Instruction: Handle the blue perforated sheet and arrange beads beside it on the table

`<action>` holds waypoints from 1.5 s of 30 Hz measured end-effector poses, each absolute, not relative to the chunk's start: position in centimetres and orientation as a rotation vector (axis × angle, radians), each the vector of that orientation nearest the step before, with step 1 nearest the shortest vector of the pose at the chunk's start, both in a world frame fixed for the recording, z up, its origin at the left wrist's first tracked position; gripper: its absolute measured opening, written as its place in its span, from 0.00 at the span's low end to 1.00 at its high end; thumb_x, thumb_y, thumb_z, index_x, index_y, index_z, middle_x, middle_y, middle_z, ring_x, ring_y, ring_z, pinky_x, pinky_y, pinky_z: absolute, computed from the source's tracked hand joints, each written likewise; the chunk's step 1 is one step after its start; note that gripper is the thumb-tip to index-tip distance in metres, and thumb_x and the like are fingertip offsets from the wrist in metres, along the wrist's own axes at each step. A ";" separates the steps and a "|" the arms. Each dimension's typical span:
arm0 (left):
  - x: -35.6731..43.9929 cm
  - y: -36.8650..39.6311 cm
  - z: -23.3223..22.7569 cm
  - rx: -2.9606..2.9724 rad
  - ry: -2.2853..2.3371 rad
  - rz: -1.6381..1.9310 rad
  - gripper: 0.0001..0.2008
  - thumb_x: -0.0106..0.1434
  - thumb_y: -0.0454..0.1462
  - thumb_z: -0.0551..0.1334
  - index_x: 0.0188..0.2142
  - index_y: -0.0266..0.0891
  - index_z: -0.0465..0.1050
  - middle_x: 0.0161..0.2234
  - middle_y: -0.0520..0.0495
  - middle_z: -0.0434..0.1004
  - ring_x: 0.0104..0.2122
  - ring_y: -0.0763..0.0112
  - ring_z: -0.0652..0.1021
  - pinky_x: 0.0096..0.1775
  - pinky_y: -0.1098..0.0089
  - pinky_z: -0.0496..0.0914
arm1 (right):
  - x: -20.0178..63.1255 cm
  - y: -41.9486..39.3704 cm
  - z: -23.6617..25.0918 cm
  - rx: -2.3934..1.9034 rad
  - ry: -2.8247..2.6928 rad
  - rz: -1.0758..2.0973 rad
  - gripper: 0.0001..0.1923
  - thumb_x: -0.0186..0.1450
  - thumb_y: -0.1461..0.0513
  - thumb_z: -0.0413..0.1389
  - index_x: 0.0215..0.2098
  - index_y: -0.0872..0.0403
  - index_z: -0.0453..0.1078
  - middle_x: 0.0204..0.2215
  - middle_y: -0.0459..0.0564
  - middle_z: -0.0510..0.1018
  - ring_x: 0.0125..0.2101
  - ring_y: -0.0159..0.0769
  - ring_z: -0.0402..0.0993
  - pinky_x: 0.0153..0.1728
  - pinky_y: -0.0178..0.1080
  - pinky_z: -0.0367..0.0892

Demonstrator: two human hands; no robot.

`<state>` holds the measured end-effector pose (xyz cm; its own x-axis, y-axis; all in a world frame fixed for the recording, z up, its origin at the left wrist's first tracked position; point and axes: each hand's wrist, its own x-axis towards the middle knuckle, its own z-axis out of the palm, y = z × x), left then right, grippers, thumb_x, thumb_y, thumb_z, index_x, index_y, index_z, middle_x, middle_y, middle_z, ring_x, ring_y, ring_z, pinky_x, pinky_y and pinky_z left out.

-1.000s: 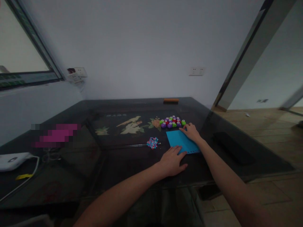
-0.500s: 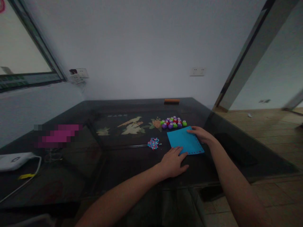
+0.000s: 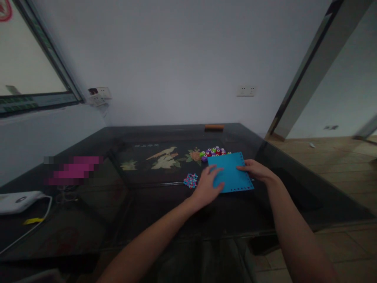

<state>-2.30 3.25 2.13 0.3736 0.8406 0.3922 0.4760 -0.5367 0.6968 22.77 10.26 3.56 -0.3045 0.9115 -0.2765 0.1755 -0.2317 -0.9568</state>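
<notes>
A blue square sheet [image 3: 231, 173] with small holes punched along its edges is raised off the dark glass-topped table [image 3: 165, 208], tilted toward me. My left hand [image 3: 207, 186] grips its left edge and my right hand [image 3: 256, 169] grips its right edge. Behind the sheet sits a cluster of small colourful punches [image 3: 213, 152], green, purple and red, partly hidden by the sheet's top edge. A little pile of pink and blue paper bits [image 3: 191, 180] lies just left of my left hand.
An orange block [image 3: 214, 127] rests at the table's far edge. A white device with a cable [image 3: 16, 201] lies at the near left. A wall socket [image 3: 246, 90] is behind; a wooden floor [image 3: 330, 157] opens to the right.
The blue sheet lay flat under both hands; now it is lifted and tilted. My left hand moved forward onto its left edge, my right hand shifted to its right edge.
</notes>
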 end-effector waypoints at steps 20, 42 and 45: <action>-11.9 11.8 0.0 1.422 1.157 1.698 0.16 0.59 0.44 0.58 0.44 0.38 0.68 0.43 0.43 0.74 0.44 0.60 0.74 0.49 0.59 0.68 | 6.0 15.1 0.2 -0.863 -1.340 1.096 0.22 0.50 0.49 0.62 0.38 0.52 0.70 0.34 0.48 0.79 0.35 0.42 0.75 0.39 0.44 0.71; -11.2 11.9 -1.1 1.438 1.227 1.675 0.20 0.60 0.47 0.58 0.46 0.37 0.66 0.47 0.40 0.72 0.47 0.59 0.73 0.50 0.58 0.66 | 5.9 14.8 -1.1 -0.850 -1.339 1.074 0.23 0.50 0.52 0.63 0.41 0.54 0.69 0.38 0.51 0.79 0.37 0.41 0.75 0.42 0.45 0.70; -11.2 12.0 -1.5 1.423 1.245 1.654 0.19 0.60 0.47 0.58 0.46 0.37 0.66 0.45 0.41 0.73 0.46 0.59 0.74 0.49 0.58 0.67 | 5.9 14.9 -1.7 -0.855 -1.350 1.057 0.23 0.50 0.52 0.63 0.41 0.55 0.70 0.38 0.52 0.79 0.37 0.42 0.75 0.44 0.47 0.69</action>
